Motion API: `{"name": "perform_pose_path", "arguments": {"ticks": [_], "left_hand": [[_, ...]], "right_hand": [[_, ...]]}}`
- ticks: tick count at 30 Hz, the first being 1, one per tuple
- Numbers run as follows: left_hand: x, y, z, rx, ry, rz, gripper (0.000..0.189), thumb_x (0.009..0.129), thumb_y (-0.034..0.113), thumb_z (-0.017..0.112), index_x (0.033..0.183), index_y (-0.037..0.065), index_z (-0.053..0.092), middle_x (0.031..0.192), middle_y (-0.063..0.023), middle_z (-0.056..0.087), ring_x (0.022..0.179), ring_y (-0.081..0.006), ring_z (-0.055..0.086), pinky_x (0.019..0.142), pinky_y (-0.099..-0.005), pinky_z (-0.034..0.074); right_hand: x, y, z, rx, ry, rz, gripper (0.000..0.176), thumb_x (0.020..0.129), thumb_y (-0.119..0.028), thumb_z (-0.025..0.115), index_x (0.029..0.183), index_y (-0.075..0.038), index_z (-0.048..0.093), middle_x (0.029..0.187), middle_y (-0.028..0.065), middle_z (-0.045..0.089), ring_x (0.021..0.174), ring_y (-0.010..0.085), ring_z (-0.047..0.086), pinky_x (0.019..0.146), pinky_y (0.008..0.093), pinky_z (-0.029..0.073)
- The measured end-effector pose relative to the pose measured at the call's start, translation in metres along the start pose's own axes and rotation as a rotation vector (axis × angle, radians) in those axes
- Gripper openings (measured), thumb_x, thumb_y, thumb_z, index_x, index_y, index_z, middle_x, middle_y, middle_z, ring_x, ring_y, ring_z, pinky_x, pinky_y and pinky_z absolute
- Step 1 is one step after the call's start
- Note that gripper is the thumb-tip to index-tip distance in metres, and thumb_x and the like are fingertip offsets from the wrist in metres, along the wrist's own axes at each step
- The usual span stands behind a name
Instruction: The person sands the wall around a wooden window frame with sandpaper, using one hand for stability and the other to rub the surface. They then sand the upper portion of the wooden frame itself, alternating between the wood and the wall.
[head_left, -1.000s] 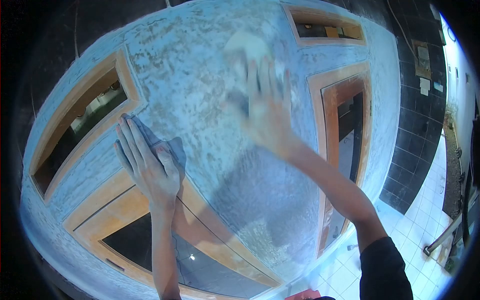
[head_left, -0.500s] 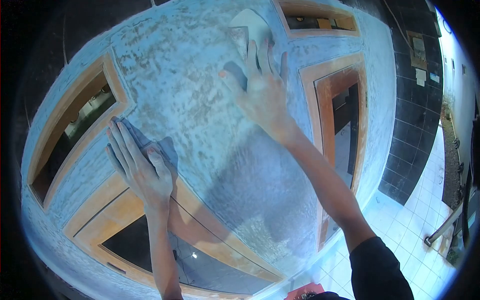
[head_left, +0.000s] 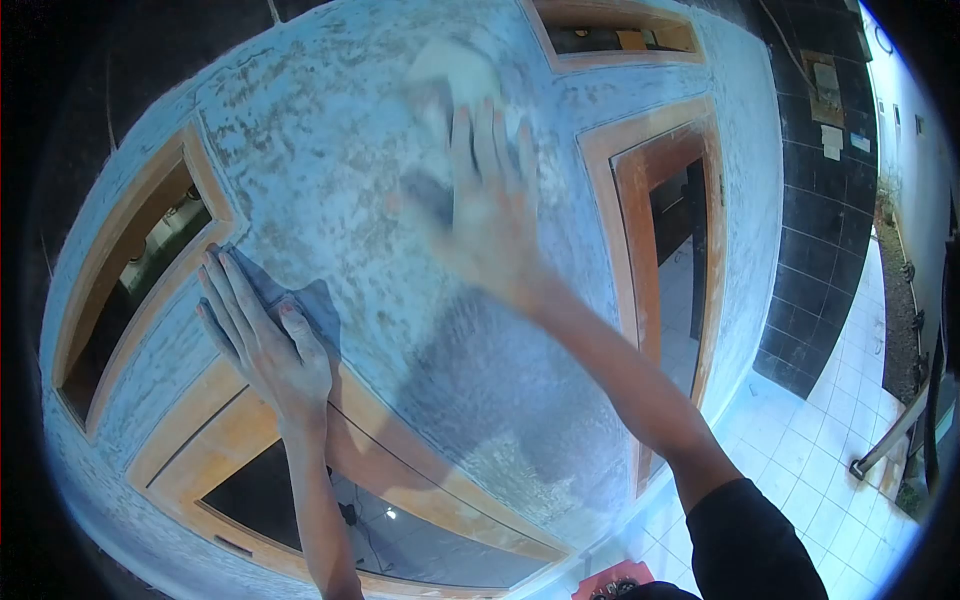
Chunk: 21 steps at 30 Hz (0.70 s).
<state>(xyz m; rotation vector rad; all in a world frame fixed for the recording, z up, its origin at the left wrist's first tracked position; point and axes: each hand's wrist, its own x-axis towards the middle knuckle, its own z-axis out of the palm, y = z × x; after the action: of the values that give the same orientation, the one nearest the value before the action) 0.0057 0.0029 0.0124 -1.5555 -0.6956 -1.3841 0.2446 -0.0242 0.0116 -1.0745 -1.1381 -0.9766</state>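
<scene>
Fingers extended, my right hand [head_left: 490, 225] presses a pale folded sheet of sandpaper [head_left: 458, 75] against the wall [head_left: 330, 170]. Motion blurs both the hand and the sheet, whose upper part sticks out past the fingertips. The wall is light blue with patchy grey-brown worn areas. Lower on the left, my left hand [head_left: 280, 360] rests flat on the wall just above a wooden frame, fingers straight and holding nothing. A shadow falls beside each hand.
Wooden-framed openings surround this wall: a vent [head_left: 140, 270] at left, another [head_left: 620, 40] at top right, a tall frame [head_left: 635, 180] at right and a wide one [head_left: 230, 430] below. Black tiles [head_left: 820, 240] and a white tiled floor [head_left: 800, 470] lie right. Something red [head_left: 610, 580] sits at bottom.
My right hand has slid left and slightly down along the wall, carrying the sandpaper with it. My left hand stays in place on the wall while the view shifts slightly.
</scene>
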Motion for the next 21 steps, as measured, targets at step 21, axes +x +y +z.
{"name": "perform_pose_path", "arguments": {"ticks": [21], "left_hand": [[-0.001,-0.001,0.002,0.002,0.009,0.010,0.066,0.102,0.034,0.031,0.156,-0.003,0.027,0.162,-0.0185,0.029,0.152,-0.0345,0.023,0.123,-0.0514,0.012]], "right_hand": [[0.014,0.025,-0.005,-0.071,-0.032,-0.161,0.108,0.085,-0.067,0.062,0.145,0.018,0.033,0.151,0.0379,0.035,0.145,0.0472,0.031,0.121,0.0595,0.017]]}}
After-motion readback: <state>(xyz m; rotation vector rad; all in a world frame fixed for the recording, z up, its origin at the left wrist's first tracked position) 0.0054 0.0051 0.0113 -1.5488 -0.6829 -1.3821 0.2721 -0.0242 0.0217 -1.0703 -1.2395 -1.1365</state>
